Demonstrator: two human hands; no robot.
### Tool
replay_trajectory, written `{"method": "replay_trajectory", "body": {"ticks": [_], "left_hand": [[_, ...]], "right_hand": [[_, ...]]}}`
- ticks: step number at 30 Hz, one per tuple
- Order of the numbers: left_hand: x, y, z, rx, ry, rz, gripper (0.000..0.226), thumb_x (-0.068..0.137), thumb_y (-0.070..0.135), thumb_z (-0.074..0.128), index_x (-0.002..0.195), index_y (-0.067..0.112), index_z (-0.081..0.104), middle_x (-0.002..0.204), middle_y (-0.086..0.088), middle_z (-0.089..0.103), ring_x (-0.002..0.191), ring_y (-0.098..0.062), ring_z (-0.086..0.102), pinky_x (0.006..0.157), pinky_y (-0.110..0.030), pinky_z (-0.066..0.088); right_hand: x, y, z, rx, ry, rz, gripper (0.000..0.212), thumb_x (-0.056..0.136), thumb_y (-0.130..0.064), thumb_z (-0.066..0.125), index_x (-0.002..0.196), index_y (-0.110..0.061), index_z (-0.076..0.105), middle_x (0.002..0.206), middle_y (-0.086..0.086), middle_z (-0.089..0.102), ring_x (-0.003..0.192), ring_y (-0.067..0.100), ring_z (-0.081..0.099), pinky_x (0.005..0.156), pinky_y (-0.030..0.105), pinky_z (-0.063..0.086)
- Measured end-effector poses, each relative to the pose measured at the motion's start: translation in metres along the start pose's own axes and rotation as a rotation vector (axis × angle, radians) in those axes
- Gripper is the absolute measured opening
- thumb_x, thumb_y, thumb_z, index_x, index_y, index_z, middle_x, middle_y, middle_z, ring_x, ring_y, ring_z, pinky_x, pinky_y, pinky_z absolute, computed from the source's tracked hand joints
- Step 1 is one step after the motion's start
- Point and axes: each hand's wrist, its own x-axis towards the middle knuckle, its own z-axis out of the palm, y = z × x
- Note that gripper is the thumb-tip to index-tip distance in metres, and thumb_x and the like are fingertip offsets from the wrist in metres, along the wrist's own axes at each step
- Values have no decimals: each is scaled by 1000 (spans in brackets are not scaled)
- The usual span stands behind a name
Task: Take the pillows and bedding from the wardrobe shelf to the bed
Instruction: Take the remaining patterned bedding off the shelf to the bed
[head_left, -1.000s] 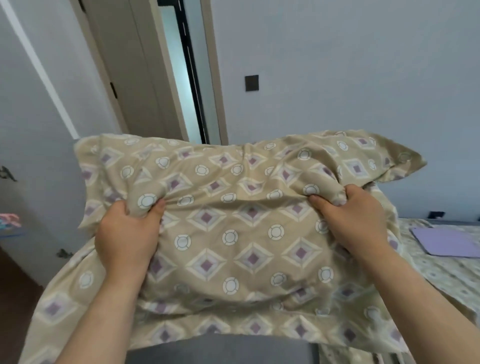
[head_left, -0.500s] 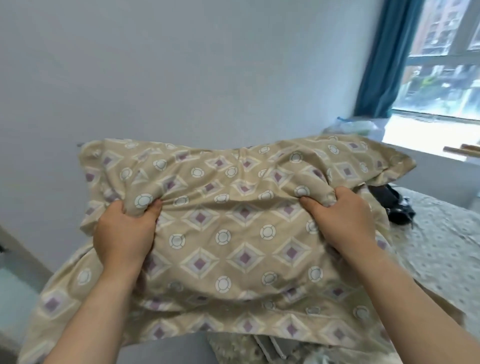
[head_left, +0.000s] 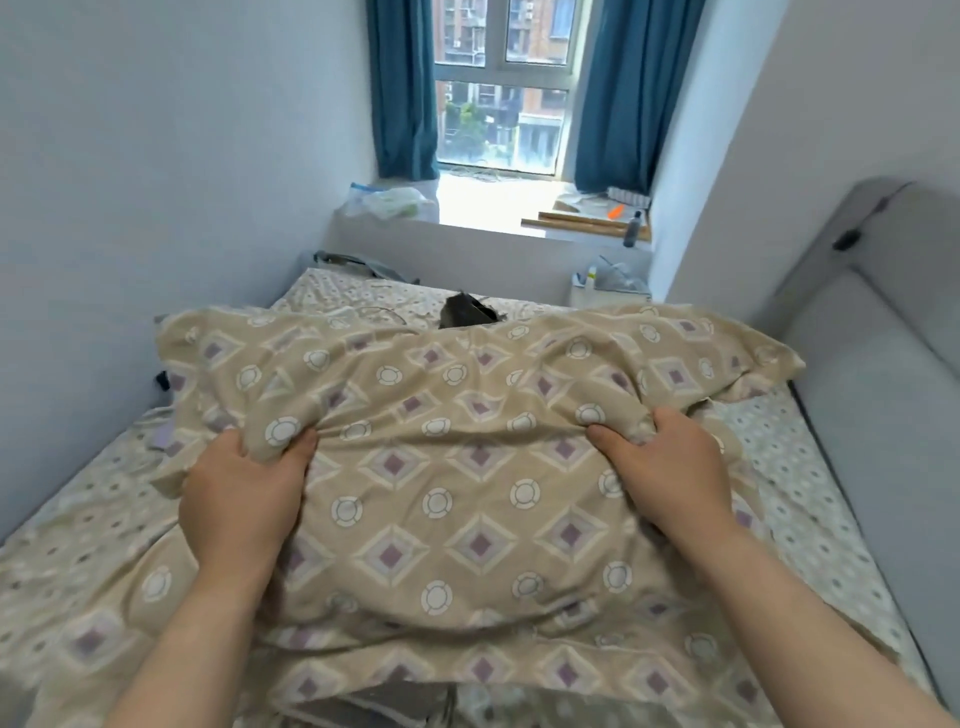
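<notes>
Covering much of the bed (head_left: 821, 519), the beige patterned pillow (head_left: 467, 509) hides all but the top of a dark thing (head_left: 464, 312) at the far side, too little to name. Half a second ago a bare wall stood behind it; now the window (head_left: 501, 83) is straight ahead and the pillow is over the bed. The left hand (head_left: 241, 499) and right hand (head_left: 670, 467) each grip a bunched fold of its cover, fingers (head_left: 675, 423) curled tight.

Two hands are seen, the left hand (head_left: 244, 499) and the right hand (head_left: 670, 478), both bare; the forearms (head_left: 197, 634) are likewise uncovered as far as is shown.
</notes>
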Motion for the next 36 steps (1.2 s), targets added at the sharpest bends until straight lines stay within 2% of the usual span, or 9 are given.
{"method": "replay_trajectory", "body": {"ticks": [4, 7, 11, 16, 20, 24, 29, 36], "left_hand": [[-20, 14, 49, -27, -127, 4, 44, 76, 53, 68, 81, 12, 54, 79, -6, 52, 78, -33, 52, 66, -37, 36], [-45, 31, 87, -43, -208, 63, 46, 75, 53, 68, 78, 9, 55, 76, -6, 53, 78, -36, 55, 64, -38, 37], [-86, 47, 124, -44, -302, 90, 46, 74, 57, 66, 75, 11, 58, 70, -6, 58, 68, -32, 54, 58, -37, 40], [-154, 59, 164, -11, -404, 74, 45, 72, 61, 63, 82, 17, 62, 76, -5, 64, 75, -32, 60, 64, -39, 47], [-212, 60, 195, 2, -448, 35, 44, 72, 60, 65, 87, 18, 63, 82, -3, 66, 82, -32, 62, 70, -40, 50], [-255, 29, 227, 68, -485, 28, 42, 71, 57, 66, 88, 18, 63, 84, -3, 67, 83, -32, 62, 72, -41, 50], [-298, -33, 275, 125, -545, -33, 36, 70, 57, 64, 86, 25, 62, 81, 3, 67, 81, -27, 62, 73, -40, 50], [-292, -91, 340, 155, -529, -8, 34, 74, 54, 67, 85, 23, 60, 76, 6, 61, 74, -22, 55, 69, -37, 46]], "right_hand": [[-6, 42, -27, -83, 54, 86, 53, 71, -68, 63, 85, -17, 57, 85, 3, 65, 82, 29, 60, 73, 42, 50], [-15, 83, -53, -111, 103, 169, 49, 71, -68, 63, 77, -21, 52, 77, -2, 61, 76, 26, 58, 69, 40, 49], [-30, 136, -80, -138, 123, 257, 49, 70, -69, 62, 75, -21, 51, 75, -3, 59, 75, 26, 58, 70, 41, 50], [-47, 214, -106, -135, 118, 334, 53, 70, -72, 61, 80, -20, 55, 78, -3, 61, 79, 28, 59, 71, 40, 49], [-54, 282, -115, -130, 46, 382, 58, 69, -74, 60, 86, -18, 58, 85, 2, 65, 82, 29, 60, 74, 41, 51], [-71, 347, -95, -98, -67, 452, 59, 68, -73, 62, 90, -19, 60, 86, 0, 65, 83, 28, 60, 77, 43, 51], [-99, 418, -43, -69, -142, 531, 54, 70, -71, 64, 84, -20, 59, 82, -2, 64, 81, 27, 61, 78, 45, 52], [-100, 463, 36, -16, -90, 562, 51, 71, -64, 68, 75, -15, 55, 72, 0, 61, 69, 22, 57, 68, 40, 48]]}}
